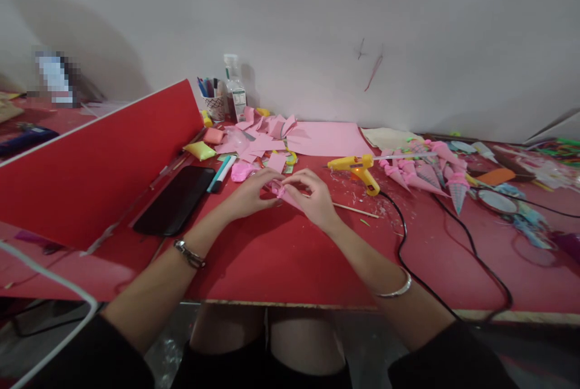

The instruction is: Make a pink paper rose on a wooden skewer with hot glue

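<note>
Both my hands meet over the middle of the red table (281,256). My left hand (248,194) and my right hand (312,197) pinch a small pink paper piece (281,191) between their fingertips, just above the tabletop. The piece looks folded or rolled; most of it is hidden by my fingers. A thin wooden stick (356,211) lies just right of my right hand. A yellow glue gun (356,168) rests beyond it, its black cord (403,238) running toward the table's front edge.
A pile of pink paper sheets and scraps (290,135) lies behind my hands. A black phone (176,199) and a teal marker (221,173) lie at the left beside a red divider (95,162). Several pink paper cones (426,174) lie at the right. A pen cup (214,99) and a bottle (234,90) stand at the wall.
</note>
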A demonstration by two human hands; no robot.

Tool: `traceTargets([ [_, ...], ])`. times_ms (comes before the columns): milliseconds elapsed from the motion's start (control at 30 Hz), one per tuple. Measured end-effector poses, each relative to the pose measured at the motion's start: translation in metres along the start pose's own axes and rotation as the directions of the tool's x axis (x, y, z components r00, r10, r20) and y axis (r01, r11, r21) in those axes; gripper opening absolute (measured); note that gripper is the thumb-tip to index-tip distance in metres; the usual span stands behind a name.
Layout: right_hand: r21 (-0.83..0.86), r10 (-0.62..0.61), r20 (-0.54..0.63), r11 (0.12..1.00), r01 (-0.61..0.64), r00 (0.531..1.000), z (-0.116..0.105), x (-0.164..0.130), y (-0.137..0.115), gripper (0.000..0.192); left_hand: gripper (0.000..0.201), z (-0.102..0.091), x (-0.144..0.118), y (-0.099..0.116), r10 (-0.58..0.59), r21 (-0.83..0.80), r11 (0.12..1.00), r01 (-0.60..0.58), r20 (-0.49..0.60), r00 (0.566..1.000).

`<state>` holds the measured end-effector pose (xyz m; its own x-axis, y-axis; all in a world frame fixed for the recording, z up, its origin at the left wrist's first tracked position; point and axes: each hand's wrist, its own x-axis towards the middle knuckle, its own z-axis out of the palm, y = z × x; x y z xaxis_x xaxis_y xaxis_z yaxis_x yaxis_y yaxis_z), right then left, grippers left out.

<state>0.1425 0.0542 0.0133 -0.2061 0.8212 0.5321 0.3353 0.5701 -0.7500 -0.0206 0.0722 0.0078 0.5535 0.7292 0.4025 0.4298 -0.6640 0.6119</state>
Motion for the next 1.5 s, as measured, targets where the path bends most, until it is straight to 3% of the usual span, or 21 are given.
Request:
traceTargets([
  [200, -0.007, 0.018, -0.024, 1.0, -0.018, 1.0, -0.001, 0.0, -0.001, 0.013, 0.034, 0.0, -0.001, 0.0, -0.086, 0.024, 0.996, 0.083, 0.237, 0.968],
  [267, -0.01, 0.026, -0.034, 1.0, -0.026, 0.999, -0.001, 0.0, -0.001, 0.013, 0.043, -0.002, -0.002, 0.0, -0.086, 0.043, 0.996, 0.078, 0.252, 0.964],
  [367, 0.013, 0.042, -0.037, 0.999, -0.041, 0.998, -0.001, 0.0, 0.0, 0.014, 0.052, -0.007, -0.002, -0.003, -0.046, 0.071, 0.997, 0.034, 0.16, 0.986],
  [433, 0.024, 0.049, -0.035, 0.999, -0.048, 0.998, -0.001, 0.0, 0.0, 0.014, 0.042, -0.011, -0.002, -0.006, -0.015, 0.125, 0.992, 0.013, 0.017, 1.0],
  [567, 0.005, 0.061, -0.032, 0.998, -0.061, 0.998, -0.001, 0.0, -0.001, 0.013, 0.029, -0.016, -0.001, -0.021, -0.011, 0.398, 0.909, 0.124, -0.274, 0.962],
  [667, 0.002, 0.062, -0.032, 0.998, -0.062, 0.998, -0.001, 0.0, -0.001, 0.013, 0.03, -0.014, -0.004, -0.036, -0.071, 0.541, 0.809, 0.231, -0.299, 0.952],
  [767, -0.004, 0.063, -0.029, 0.998, -0.063, 0.998, -0.001, 0.0, 0.0, 0.014, 0.023, -0.014, -0.007, -0.046, -0.11, 0.629, 0.739, 0.243, -0.243, 0.964],
  [867, -0.019, 0.061, -0.032, 0.998, -0.061, 0.998, 0.0, 0.0, 0.0, 0.014, 0.016, -0.017, -0.007, -0.043, -0.072, 0.644, 0.734, 0.215, -0.242, 0.968],
  [1067, 0.001, 0.09, -0.056, 0.996, -0.09, 0.994, 0.001, -0.001, -0.001, 0.01, 0.013, -0.019, 0.001, -0.017, 0.164, 0.628, 0.778, 0.029, -0.247, 0.955],
  [1267, 0.074, 0.1, -0.026, 0.992, -0.098, 0.995, 0.003, -0.002, -0.003, 0.01, 0.019, -0.011, 0.002, -0.004, 0.34, 0.68, 0.72, -0.142, -0.166, 0.926],
  [1500, 0.127, 0.119, -0.075, 0.986, -0.109, 0.99, 0.003, -0.001, 0.0, 0.01, 0.026, -0.008, 0.001, 0.003, 0.41, 0.711, 0.674, -0.202, -0.132, 0.903],
])
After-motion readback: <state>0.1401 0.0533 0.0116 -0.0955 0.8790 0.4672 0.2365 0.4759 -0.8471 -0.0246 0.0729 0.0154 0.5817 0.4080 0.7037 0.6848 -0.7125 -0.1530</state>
